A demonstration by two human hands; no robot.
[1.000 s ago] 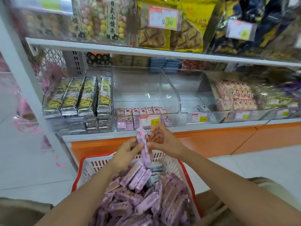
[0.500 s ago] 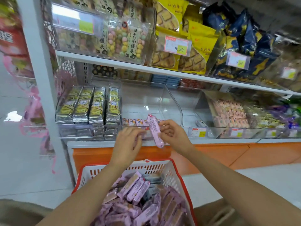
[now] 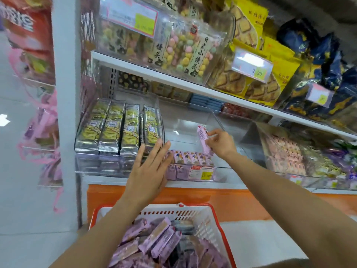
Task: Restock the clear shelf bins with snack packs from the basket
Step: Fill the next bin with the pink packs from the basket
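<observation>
My right hand (image 3: 220,144) sits just right of the frame's centre, thumb and fingertips curled on a pink pack (image 3: 202,139). I pinch it along its right edge. It stands nearly upright, its top leaning a little left, in the open mouth of the clear bin (image 3: 185,120) at the middle of the lower shelf. Its lower end hangs just over the right end of the row (image 3: 188,157) of like packs standing side by side along the bin's front; I cannot tell whether it touches them.

My left hand (image 3: 148,171) is left of centre, back towards me, holding nothing, fingers straight and slightly spread. The fingertips reach the bin's left front corner, at the left end of the row and just beside the silver packs (image 3: 119,130) in the next bin to the left. I cannot tell whether they touch anything.

A price tag (image 3: 201,172) with a yellow patch is on the bin's front, below my right hand. The basket (image 3: 201,213), white with a red rim, is at bottom centre between my forearms, heaped with purple packs (image 3: 158,242) lying at all angles. An orange base (image 3: 193,198) runs behind it. At the right, another bin holds pale pink sweets (image 3: 284,151). On the shelf above are coloured balls (image 3: 181,47) in a clear box, then yellow bags (image 3: 251,80).
</observation>
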